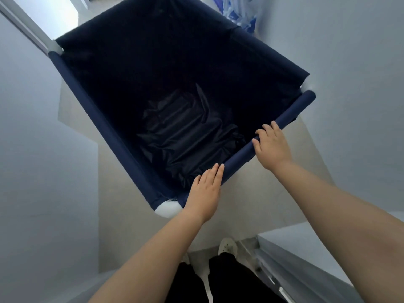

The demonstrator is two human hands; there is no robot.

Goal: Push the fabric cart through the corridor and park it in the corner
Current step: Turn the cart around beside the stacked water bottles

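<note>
- The cart is a deep, box-shaped bin of dark navy fabric slung on a tube frame, set at a slant; it fills the view from centre up to 12 o'clock.
- Its rim rails are round tubes sleeved in smooth navy cloth; bare white rounded corner joints show at 9 o'clock, at 3 o'clock and at the near corner toward 7 o'clock.
- The bin's bottom is darker, slightly glossy cloth, creased and rumpled; the walls above it hang flat and matte.
- The left hand lies on the near rail by the near corner, its grip apart: palm down, fingers straight and together, tips reaching over the rail toward the bin.
- The right hand is farther along the same rail toward 2 o'clock, its grip clamped on that rail, fingers curled over the top.
- Both forearms are bare and stretch in from 5 and 6 o'clock.
- The floor is pale beige and smooth, a narrow strip between plain grey-white walls at 9 and 3 o'clock.
- At 6 o'clock stand black trousers and a white perforated shoe.
- A blurred blue-and-white thing sits beyond the cart at 1 o'clock; what it is cannot be told.
</note>
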